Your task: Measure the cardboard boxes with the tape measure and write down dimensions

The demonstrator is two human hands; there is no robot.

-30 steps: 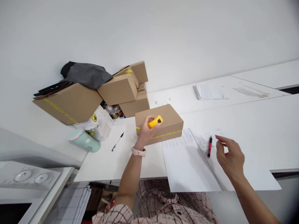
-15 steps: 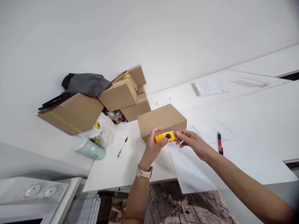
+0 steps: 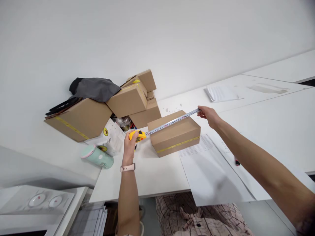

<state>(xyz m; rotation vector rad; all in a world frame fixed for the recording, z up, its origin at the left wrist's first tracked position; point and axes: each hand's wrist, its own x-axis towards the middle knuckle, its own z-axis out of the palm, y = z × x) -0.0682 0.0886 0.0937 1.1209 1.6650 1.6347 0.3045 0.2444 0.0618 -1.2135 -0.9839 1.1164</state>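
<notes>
My left hand (image 3: pixel 129 144) is closed around the yellow case of a tape measure (image 3: pixel 139 136), left of a brown cardboard box (image 3: pixel 176 136). From the case a silver blade with printed numbers runs up to the right across the box's top. My right hand (image 3: pixel 208 115) pinches the blade's far end, past the box's upper right corner. The box sits closed on the white table, with a strip of yellow tape along its front side. Whether the blade touches the box top, I cannot tell.
Stacked cardboard boxes (image 3: pixel 134 98) stand at the back left, a dark grey cloth (image 3: pixel 95 88) over them. Near them are a white avocado-print box (image 3: pixel 110 139) and a mint-green pouch (image 3: pixel 98 157). Printed sheets (image 3: pixel 209 177) lie right of the box; a paper stack (image 3: pixel 221 93) lies behind.
The hands have moved apart, drawing the blade out of the tape measure. My left hand went left with the case; my right went up and right with the blade's end.
</notes>
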